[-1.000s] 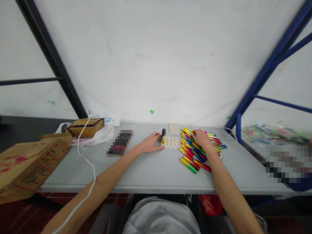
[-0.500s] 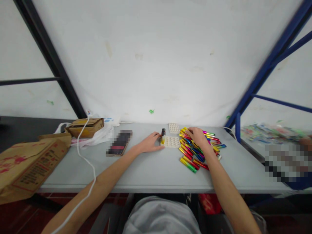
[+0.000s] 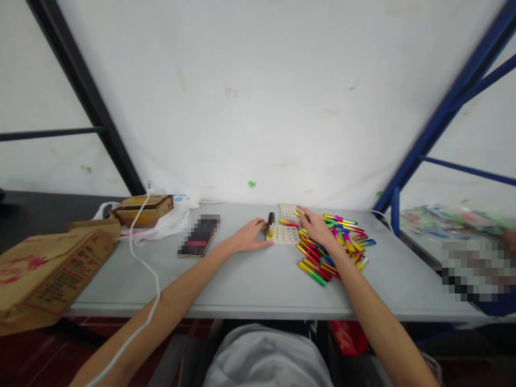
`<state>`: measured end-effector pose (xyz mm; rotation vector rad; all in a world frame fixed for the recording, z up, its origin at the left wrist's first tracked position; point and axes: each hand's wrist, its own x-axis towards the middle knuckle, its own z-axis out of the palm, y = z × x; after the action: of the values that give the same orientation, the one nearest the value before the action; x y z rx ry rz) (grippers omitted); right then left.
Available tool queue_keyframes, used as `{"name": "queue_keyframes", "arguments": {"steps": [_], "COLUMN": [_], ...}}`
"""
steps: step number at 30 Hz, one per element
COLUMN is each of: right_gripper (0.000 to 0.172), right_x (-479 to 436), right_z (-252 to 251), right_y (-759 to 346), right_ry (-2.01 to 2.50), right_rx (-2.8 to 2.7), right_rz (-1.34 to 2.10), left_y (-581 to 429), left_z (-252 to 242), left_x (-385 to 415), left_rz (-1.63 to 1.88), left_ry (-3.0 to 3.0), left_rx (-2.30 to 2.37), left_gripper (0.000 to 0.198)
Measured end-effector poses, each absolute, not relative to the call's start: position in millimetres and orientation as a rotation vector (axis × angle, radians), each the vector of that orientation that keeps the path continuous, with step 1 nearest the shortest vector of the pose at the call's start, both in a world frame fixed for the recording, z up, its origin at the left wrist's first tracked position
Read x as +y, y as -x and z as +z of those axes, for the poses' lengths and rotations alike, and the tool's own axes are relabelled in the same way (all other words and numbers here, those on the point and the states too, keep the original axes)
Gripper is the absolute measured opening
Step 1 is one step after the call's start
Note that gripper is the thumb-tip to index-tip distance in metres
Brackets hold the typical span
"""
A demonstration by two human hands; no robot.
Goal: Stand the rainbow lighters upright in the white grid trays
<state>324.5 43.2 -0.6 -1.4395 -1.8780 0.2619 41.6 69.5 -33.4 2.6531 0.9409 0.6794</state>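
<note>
My left hand (image 3: 250, 235) rests on the table with thumb and fingers curved around the left end of a white pegged tray (image 3: 287, 235). By its fingertips, a short row of dark-topped, gold-bottomed tubes (image 3: 270, 226) stands upright at that end. My right hand (image 3: 316, 228) is above the left part of a pile of shiny metallic tubes (image 3: 310, 250), fingers bent. A yellow tube (image 3: 297, 213) shows at its fingertips, and a red-and-yellow tube (image 3: 288, 223) reaches from the hand over the tray. A second white tray (image 3: 287, 210) lies behind, close to the right fingers.
To the left lie a phone (image 3: 200, 235), a small cardboard box (image 3: 142, 210), a white plastic bag (image 3: 161, 228) and a large brown carton (image 3: 52, 269). A white cable (image 3: 155, 279) crosses over my left forearm. Blue frame bars (image 3: 427, 134) rise at right, with another person's hand (image 3: 508, 239) beyond.
My right hand has moved left from the pile toward the trays, bringing a yellow tube and a red-and-yellow tube. My left hand stays at the tray's left end.
</note>
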Motion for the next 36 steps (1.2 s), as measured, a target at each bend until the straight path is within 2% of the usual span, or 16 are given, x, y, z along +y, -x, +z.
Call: {"name": "queue_keyframes", "arguments": {"steps": [7, 11, 15, 23, 27, 30, 33, 36], "right_gripper": [0.029, 0.033, 0.045, 0.061, 0.055, 0.05, 0.051, 0.056], "right_x": [40, 39, 37, 35, 31, 30, 29, 31], "right_z": [0, 0, -3, -1, 3, 2, -2, -6], "right_y": [-308, -298, -295, -292, -288, -283, -279, -277], "right_ry": [1.24, 1.203, 1.241, 1.273, 1.189, 1.094, 1.164, 1.271], "right_rx": [-1.773, -1.695, -1.665, -1.765, -1.817, -1.775, -1.697, -1.679], "right_rz": [0.449, 0.609, 0.768, 0.64, 0.625, 0.816, 0.91, 0.835], "left_y": [-42, -42, -42, -42, -42, -42, -42, -43], "left_z": [-35, -33, -30, -32, -32, -31, -31, -31], "left_x": [71, 69, 67, 68, 68, 68, 67, 67], "left_rz": [0.697, 0.684, 0.682, 0.712, 0.7, 0.687, 0.683, 0.692], "left_ry": [-2.645, -2.641, -2.633, -2.628, -2.636, -2.636, -2.633, -2.631], "left_rx": [0.935, 0.935, 0.94, 0.922, 0.921, 0.923, 0.927, 0.93], "left_gripper": [0.058, 0.058, 0.058, 0.056, 0.057, 0.059, 0.06, 0.059]}}
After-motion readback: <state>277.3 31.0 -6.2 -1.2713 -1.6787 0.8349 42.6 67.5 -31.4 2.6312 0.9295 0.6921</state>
